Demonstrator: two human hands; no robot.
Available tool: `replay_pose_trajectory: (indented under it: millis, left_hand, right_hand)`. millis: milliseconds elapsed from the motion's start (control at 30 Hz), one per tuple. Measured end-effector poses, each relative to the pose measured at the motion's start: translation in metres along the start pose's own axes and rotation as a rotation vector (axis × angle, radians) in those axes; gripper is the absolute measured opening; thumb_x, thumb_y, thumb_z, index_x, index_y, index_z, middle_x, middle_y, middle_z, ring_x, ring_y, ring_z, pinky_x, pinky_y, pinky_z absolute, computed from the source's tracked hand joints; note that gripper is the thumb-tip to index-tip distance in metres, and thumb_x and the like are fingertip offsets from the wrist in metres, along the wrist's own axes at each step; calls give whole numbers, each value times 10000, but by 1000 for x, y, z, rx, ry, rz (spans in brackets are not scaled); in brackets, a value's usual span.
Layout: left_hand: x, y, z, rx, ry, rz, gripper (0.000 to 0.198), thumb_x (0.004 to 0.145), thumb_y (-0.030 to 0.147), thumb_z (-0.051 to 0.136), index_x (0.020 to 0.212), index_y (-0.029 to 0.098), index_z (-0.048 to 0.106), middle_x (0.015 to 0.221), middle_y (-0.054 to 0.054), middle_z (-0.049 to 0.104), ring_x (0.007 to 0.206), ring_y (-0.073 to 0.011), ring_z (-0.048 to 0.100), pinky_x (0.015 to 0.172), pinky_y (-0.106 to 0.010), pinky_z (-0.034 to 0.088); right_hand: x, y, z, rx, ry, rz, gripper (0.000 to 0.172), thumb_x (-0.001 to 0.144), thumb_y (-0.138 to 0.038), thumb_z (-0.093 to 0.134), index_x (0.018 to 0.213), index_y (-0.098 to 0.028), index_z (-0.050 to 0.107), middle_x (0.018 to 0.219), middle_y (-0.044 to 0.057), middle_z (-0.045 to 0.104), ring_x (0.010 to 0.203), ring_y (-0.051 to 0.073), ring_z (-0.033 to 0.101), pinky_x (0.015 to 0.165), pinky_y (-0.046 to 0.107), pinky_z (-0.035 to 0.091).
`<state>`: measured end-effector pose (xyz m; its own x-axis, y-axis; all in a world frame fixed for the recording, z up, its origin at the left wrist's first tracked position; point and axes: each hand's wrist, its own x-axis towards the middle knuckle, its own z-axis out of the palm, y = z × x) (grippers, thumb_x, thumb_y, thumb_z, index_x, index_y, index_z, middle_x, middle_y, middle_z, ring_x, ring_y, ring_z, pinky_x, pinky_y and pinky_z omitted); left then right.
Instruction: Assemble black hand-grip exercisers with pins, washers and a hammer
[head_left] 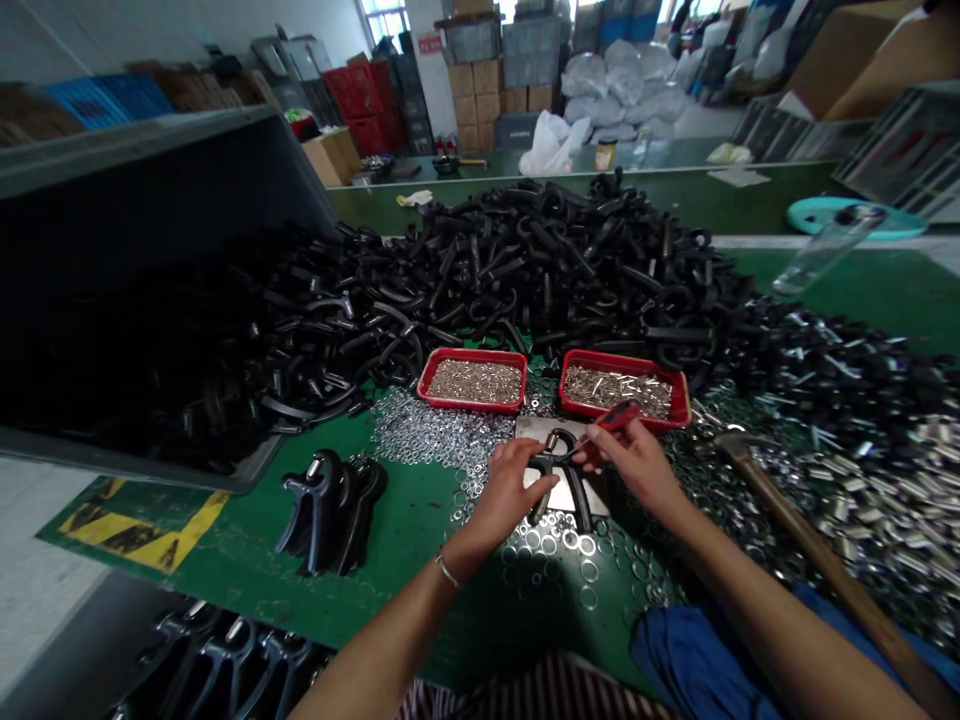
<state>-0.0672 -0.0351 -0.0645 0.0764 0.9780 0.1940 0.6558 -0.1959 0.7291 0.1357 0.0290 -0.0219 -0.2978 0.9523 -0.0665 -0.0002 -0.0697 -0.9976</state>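
Note:
My left hand grips a black curved handle part that rests on a small metal plate. In my right hand is a red-handled screwdriver, its tip touching the upper part of the black piece. Just beyond the plate stand two red trays, the left tray full of tiny metal pieces and the right tray holding small metal pins. Loose metal rings lie around the plate.
A large heap of black parts fills the table's far side, beside a tipped grey bin. Several assembled black parts stand at left. A hammer, a blue cloth and metal sleeves lie at right.

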Motion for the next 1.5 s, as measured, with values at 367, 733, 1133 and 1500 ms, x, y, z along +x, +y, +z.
replay_pose_trajectory:
  millis: [367,733,1133,1500]
  left_hand:
    - [4,6,-3,-1,-33,-52,408,859,343,724,1222,240,569,1234,-63,598,1190,-261,506,1051,-442,391]
    - [5,1,-10,-12,-101,13,500,825,329,757,1265,252,532,1276,-62,576,1220,-272,493,1076,-457,373]
    - [4,0,-12,-24,-78,16,461,821,336,766,1218,238,553,1242,-62,588,1189,-266,505,1062,-446,388]
    - [4,-1,-9,-15,-82,9,476,821,342,764,1234,249,545,1264,-55,584,1204,-269,503,1068,-442,390]
  right_hand:
    - [2,21,11,26,47,-7,304,874,-515,660,969,-254,538,848,35,733,720,232,729,652,380,615]
    - [6,3,19,-575,-82,-172,274,917,-508,582,951,-238,556,844,77,732,790,270,719,762,421,571]
    - [22,3,3,58,-81,-20,354,887,-555,630,980,-232,519,876,44,745,713,192,725,646,335,600]
    - [7,24,9,-25,-34,-41,286,931,-511,588,1010,-249,502,894,26,744,731,194,737,658,325,588]
